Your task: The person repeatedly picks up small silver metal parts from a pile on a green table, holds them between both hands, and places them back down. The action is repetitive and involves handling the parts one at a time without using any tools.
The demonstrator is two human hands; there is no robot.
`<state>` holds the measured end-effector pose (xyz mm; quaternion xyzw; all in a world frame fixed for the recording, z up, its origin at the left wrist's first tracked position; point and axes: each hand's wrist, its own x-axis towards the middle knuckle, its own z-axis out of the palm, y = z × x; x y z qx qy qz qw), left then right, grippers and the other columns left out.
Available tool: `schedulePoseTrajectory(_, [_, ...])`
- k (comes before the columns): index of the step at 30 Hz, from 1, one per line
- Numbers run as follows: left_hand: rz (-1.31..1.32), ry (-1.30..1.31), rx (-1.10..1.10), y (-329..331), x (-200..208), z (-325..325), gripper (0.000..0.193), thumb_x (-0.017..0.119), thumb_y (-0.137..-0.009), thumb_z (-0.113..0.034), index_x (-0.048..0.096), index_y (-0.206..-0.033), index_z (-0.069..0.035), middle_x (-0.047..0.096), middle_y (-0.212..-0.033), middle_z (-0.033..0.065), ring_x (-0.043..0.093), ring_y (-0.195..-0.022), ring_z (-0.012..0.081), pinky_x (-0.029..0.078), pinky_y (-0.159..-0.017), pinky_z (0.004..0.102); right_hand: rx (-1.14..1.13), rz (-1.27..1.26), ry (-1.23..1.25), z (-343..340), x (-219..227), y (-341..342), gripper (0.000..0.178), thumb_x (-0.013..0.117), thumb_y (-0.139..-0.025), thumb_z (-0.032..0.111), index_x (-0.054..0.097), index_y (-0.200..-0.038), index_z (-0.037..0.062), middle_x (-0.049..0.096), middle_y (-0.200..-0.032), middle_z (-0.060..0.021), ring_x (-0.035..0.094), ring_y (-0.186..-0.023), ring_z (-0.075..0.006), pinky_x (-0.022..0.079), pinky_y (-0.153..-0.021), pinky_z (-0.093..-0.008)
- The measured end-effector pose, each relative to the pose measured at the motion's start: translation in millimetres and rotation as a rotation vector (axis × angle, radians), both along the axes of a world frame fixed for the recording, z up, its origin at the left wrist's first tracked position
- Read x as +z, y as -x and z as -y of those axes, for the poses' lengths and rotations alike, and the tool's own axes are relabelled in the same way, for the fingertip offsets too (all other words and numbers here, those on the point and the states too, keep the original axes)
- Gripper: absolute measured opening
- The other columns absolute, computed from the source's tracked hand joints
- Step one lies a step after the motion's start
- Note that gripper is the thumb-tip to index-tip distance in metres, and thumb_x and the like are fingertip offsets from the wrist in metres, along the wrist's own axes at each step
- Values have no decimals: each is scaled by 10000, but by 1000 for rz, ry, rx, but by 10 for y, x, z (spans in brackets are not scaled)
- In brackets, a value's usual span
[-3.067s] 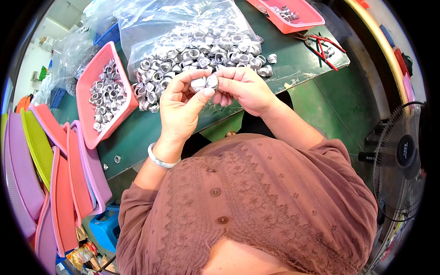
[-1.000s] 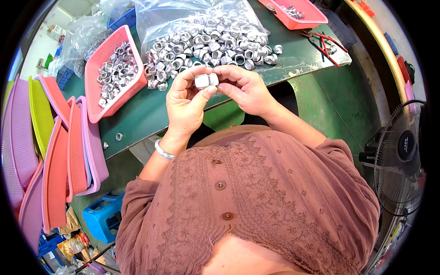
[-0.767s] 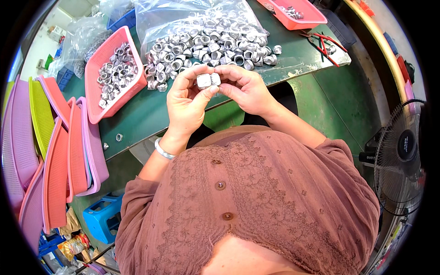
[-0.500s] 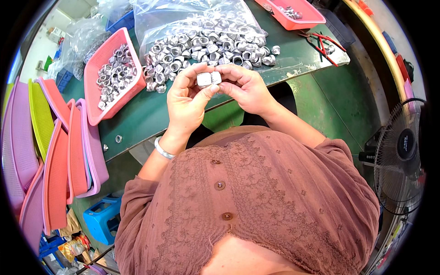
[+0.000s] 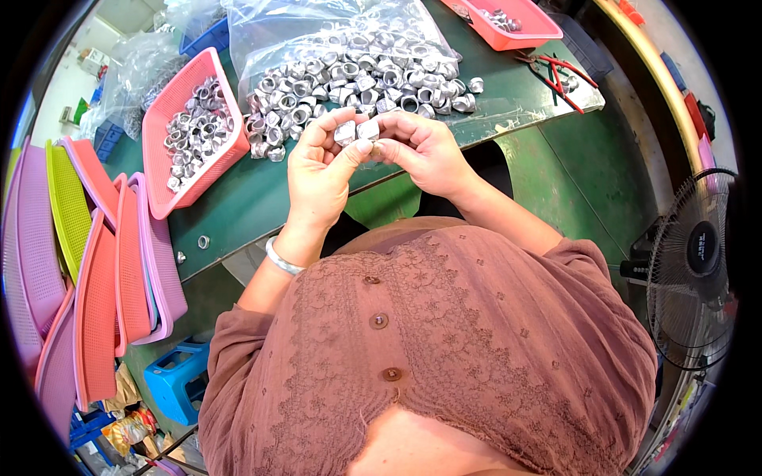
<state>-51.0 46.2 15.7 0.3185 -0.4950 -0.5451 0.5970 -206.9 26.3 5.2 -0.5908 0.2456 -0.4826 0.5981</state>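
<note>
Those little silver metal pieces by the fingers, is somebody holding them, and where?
Yes. Both hands, left hand and right hand, pinch two small silver metal fittings by their sides, fingertips only.

Red pliers (image 5: 556,71), standing fan (image 5: 694,270), blue stool (image 5: 181,379), stacked pink baskets (image 5: 119,270)

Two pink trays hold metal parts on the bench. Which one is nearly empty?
The far pink tray at the bench's back right edge, near the red pliers, holds only a few parts. The left tray, beside the stacked baskets, is well covered.
</note>
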Motion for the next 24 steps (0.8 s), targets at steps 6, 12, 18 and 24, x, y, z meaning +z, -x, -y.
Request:
schedulePoseTrajectory(6, [-27, -29, -10, 2, 12, -4, 344, 592, -785, 25, 475, -1108, 35, 572, -1016, 124, 590, -828, 150, 519, -732, 276, 7, -14, -21, 7, -24, -4, 209, 528, -845, 33, 541, -1044, -31, 600, -886, -46, 562, -786, -80, 472, -714, -225])
schedulePoseTrajectory(12, [-27, -29, -7, -5, -1, 3, 334, 588, -788, 25, 481, -1103, 33, 571, -1007, 124, 590, -820, 150, 527, -716, 278, 34, 16, -40, -3, -14, -8, 222, 535, -850, 42, 531, -1059, -32, 601, -914, -58, 572, -805, -92, 479, -721, -229])
schedulePoseTrajectory(18, [-23, -31, 15, -8, -15, 2, 329, 591, -789, 20, 493, -1103, 15, 577, -1005, 109, 576, -814, 124, 496, -694, 235, -21, -77, -4, 0, -7, 29, 214, 532, -856, 70, 548, -1046, -26, 605, -865, -41, 559, -746, -79, 465, -678, -212])
schedulePoseTrajectory(24, [31, -3, 43, 13, -8, -20, 335, 598, -783, 25, 502, -1102, 0, 583, -1004, 95, 562, -824, 109, 471, -691, 219, -108, -100, 19, 25, -1, 50, 179, 527, -858, 76, 587, -997, -18, 604, -792, -32, 548, -687, -72, 463, -628, -212])
